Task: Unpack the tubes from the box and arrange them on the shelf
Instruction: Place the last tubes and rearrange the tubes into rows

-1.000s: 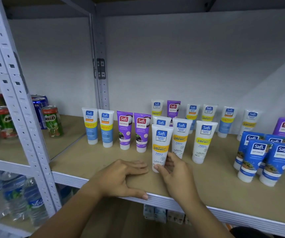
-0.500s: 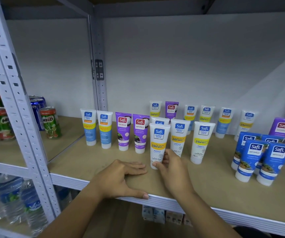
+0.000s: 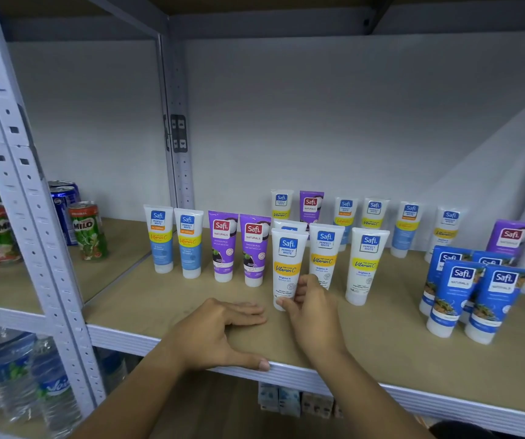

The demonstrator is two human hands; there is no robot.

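White tube (image 3: 286,267) still upright between right-hand fingers (image 3: 299,291), unmoved.

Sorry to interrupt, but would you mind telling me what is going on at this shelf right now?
A person is arranging Safi tubes on the shelf. Their right hand pinches the base of a white Vitamin C tube standing upright in the front row, while the left hand rests flat on the shelf board with its thumb along the front edge. Purple tubes stand to the left, blue tubes to the right. No box is in view.
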